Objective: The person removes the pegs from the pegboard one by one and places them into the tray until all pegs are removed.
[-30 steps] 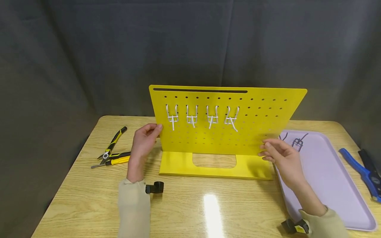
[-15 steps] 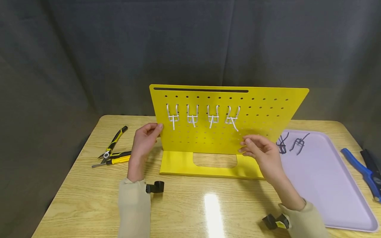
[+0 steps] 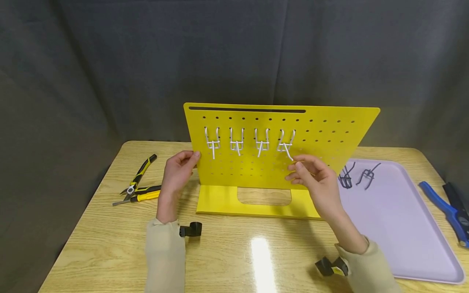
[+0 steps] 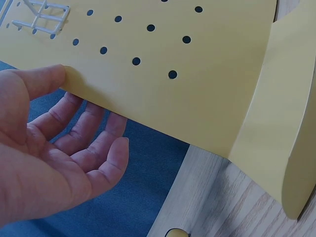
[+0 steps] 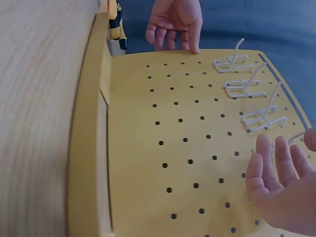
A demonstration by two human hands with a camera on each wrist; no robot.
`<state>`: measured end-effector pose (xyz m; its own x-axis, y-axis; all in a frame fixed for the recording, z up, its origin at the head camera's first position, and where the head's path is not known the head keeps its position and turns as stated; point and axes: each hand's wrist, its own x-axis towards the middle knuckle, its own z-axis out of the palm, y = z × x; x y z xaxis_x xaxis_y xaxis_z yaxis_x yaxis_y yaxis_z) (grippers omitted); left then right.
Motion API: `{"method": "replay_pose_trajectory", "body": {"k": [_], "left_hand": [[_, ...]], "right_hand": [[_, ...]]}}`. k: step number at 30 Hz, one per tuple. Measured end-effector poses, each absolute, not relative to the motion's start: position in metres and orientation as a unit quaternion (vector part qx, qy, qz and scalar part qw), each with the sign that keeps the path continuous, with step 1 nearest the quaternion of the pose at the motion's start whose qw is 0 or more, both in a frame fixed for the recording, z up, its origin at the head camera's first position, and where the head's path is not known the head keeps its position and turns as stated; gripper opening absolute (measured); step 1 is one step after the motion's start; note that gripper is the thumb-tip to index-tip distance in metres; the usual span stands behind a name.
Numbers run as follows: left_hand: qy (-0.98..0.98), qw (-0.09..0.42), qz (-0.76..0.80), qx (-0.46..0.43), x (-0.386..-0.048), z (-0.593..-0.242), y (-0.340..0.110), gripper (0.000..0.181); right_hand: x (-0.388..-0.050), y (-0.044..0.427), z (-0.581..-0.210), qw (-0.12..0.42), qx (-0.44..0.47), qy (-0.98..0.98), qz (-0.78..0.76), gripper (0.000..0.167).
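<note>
A yellow pegboard [image 3: 256, 171] stands upright on its bent base. Several white wire hooks hang in a row on its upper left part. My left hand [image 3: 179, 173] pinches the board's left edge, thumb in front and fingers behind, as the left wrist view shows. Just below the rightmost white hook [image 3: 285, 145] is my right hand [image 3: 318, 183], its fingers loosely bent and apart from the thumb. In the right wrist view these fingers [image 5: 284, 160] partly cover that hook; whether they touch it I cannot tell.
At the right, a lilac tray [image 3: 395, 228] bears dark wire hooks [image 3: 367, 175]. Beyond it lies a blue-handled tool [image 3: 445, 207]. Yellow-and-black cutting pliers [image 3: 139, 175] and a yellow screwdriver [image 3: 146, 197] lie left of the board. A dark curtain hangs behind the table.
My right hand has moved left and slightly up, from the board's lower right edge to just under the rightmost white hook. My left hand has stayed on the left edge.
</note>
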<state>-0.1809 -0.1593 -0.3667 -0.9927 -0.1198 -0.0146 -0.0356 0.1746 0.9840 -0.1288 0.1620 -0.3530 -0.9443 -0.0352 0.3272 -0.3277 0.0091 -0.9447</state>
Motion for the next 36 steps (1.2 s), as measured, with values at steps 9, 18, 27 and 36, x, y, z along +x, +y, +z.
{"method": "replay_pose_trajectory", "body": {"k": [9,18,27,36], "left_hand": [[-0.767,0.032,-0.639,0.054,-0.181,-0.367,-0.160,0.034],[-0.766,0.030,-0.640,0.053,-0.181,-0.368,-0.160,0.035],[-0.765,0.031,-0.641,0.052,-0.180,-0.367,-0.160,0.035],[-0.767,0.033,-0.639,0.050,-0.181,-0.368,-0.160,0.034]], "right_hand": [[-0.132,0.156,-0.341,0.135,0.157,-0.683,0.700,0.025],[-0.136,0.152,-0.338,0.137,0.186,-0.670,0.705,0.026],[-0.139,0.152,-0.338,0.133,0.177,-0.683,0.696,0.023],[-0.141,0.153,-0.341,0.129,0.177,-0.692,0.688,0.024]]}}
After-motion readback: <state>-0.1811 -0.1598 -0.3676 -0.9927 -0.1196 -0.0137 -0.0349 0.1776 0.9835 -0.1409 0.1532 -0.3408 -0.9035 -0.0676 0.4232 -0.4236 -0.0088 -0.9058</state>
